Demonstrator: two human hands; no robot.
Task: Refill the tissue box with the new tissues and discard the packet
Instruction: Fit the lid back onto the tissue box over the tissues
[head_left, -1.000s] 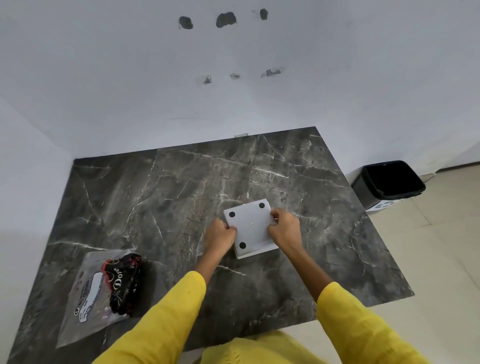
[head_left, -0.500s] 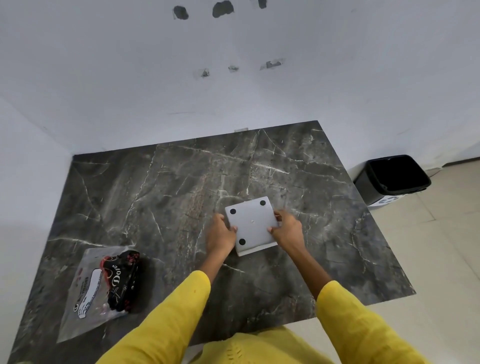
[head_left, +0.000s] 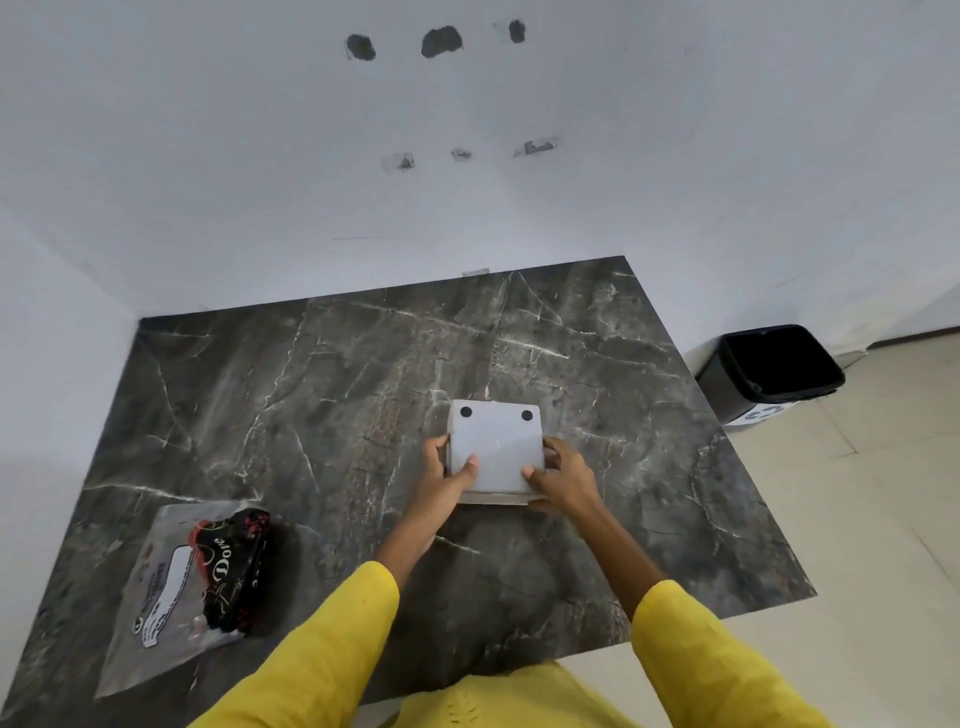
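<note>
At the centre of the frame, the left hand (head_left: 441, 480) and right hand (head_left: 563, 480) grip the tissue box (head_left: 496, 449) from either side, fingers curled, thumbs pressing its white base. The tissue packet (head_left: 208, 571) lies on the counter (head_left: 311, 405), lower left.

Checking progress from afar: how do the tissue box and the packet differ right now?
The box is rigid, plain white, upside down, gripped by both hands; the packet is soft, clear plastic with black print, lying untouched at the left. Both rest on the table.
</note>
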